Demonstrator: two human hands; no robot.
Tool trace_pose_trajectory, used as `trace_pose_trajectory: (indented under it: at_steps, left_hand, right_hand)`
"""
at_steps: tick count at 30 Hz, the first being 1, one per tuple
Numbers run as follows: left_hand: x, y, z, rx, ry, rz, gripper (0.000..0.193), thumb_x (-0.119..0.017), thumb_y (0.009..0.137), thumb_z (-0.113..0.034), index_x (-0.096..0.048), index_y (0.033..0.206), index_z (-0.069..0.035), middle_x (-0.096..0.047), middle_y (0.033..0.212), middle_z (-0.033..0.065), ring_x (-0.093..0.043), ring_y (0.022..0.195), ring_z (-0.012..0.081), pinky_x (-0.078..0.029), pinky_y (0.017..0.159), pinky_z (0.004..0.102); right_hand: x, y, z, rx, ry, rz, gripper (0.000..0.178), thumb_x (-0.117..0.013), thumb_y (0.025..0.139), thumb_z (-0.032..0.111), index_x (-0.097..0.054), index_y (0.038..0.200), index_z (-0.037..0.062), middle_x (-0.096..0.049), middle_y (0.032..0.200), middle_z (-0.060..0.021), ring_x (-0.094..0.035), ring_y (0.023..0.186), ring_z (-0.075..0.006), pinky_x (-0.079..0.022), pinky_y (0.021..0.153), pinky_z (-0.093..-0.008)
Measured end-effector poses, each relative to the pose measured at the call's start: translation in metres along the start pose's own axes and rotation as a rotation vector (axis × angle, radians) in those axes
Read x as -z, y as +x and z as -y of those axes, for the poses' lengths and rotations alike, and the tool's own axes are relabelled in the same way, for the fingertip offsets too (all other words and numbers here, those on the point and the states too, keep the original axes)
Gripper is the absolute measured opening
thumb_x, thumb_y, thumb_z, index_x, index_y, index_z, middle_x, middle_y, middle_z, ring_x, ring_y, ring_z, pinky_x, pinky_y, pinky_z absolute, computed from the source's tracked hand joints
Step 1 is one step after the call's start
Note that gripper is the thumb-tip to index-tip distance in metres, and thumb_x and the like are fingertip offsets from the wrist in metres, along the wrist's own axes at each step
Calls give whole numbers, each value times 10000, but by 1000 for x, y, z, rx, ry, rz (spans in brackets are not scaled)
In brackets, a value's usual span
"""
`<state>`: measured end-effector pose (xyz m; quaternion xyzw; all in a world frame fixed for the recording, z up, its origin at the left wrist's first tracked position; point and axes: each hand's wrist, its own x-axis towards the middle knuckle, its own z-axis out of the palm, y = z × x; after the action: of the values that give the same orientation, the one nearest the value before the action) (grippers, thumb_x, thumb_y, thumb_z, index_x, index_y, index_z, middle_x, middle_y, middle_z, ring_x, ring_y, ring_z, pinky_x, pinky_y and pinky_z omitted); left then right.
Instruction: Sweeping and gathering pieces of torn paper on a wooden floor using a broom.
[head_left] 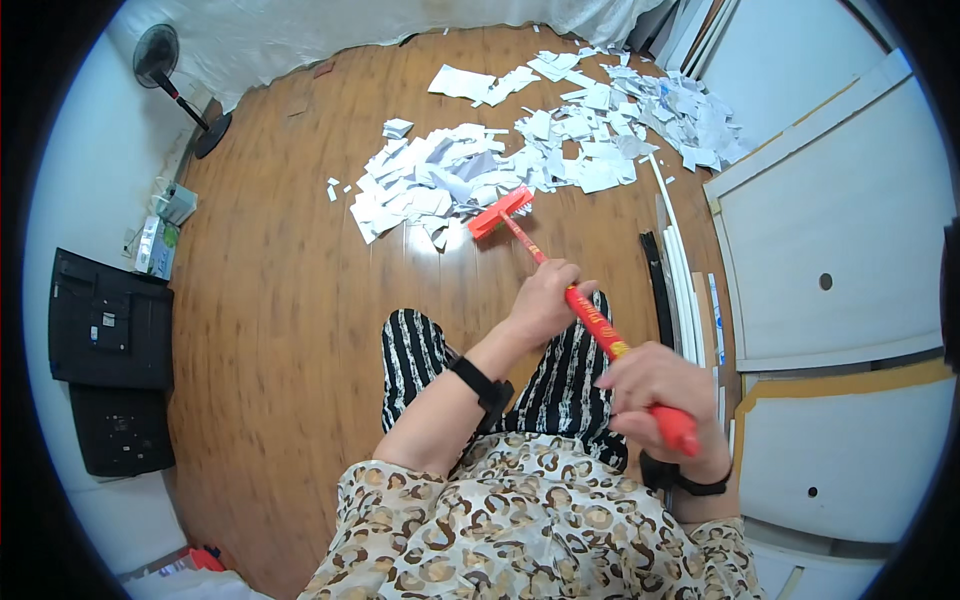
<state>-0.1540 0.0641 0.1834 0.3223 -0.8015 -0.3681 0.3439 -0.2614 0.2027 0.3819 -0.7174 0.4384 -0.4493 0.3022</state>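
Observation:
Both my hands grip the red handle of a long-handled broom (522,240) with yellow marks on it. My left hand (548,300) is closed round the middle of the handle. Higher up, close to the handle's end, my right hand (660,392) is wrapped round it. The broom's flat red head lies at the near edge of a heap of torn white paper (430,180), touching or just over the scraps. Short bristles or teeth show at the head's right side; the rest of its underside is hidden.
More paper scraps (600,120) spread to the far right. A black fan (157,60) stands far left, with dark flat panels (110,320) against the left wall. Long white strips (680,290) lie along the right, beside white cabinet doors (830,220). A white curtain (300,45) hangs at the back.

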Motion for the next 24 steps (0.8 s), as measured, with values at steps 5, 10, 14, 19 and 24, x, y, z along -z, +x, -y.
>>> trace_pose_trajectory:
  at_steps: [5,10,14,19,24]
  left_hand:
    - [14,-20,-50,-123,-99,-31,251,-714,877,-180,-544,794,-14,-580,829,146,-544,840,372,-445,750,459]
    - [27,-57,-65,40,-176,159,266,-674,915,-180,-508,771,-30,-539,781,141,-495,801,366,-411,754,442]
    - [35,-66,-48,114,-176,132,277,-649,929,-180,-497,760,-21,-552,770,176,-493,788,389,-403,741,482]
    - [34,-44,-29,115,-169,148,269,-642,932,-180,-486,780,-23,-536,773,166,-501,796,387,-423,750,456]
    - [15,-49,30,-39,-90,-84,235,-656,913,-167,-507,799,-27,-550,816,162,-523,811,378,-432,741,466]
  right_hand:
    - [21,-3,38,-51,112,-23,281,-850,680,62,-570,670,73,-646,712,-60,-690,757,-284,-545,668,-350]
    - [37,1,32,27,182,272,215,-834,702,24,-621,706,56,-654,702,-70,-698,700,-266,-555,597,-323]
    - [2,9,29,-81,230,113,176,-754,724,-5,-592,657,17,-634,661,-76,-688,667,-264,-536,572,-317]
    - [-6,15,19,-130,198,-46,148,-662,763,-24,-572,647,1,-630,651,-100,-684,659,-252,-536,607,-327]
    - [-35,12,-3,-52,-14,131,157,-692,770,-76,-581,694,4,-628,702,-103,-690,748,-282,-546,691,-353]
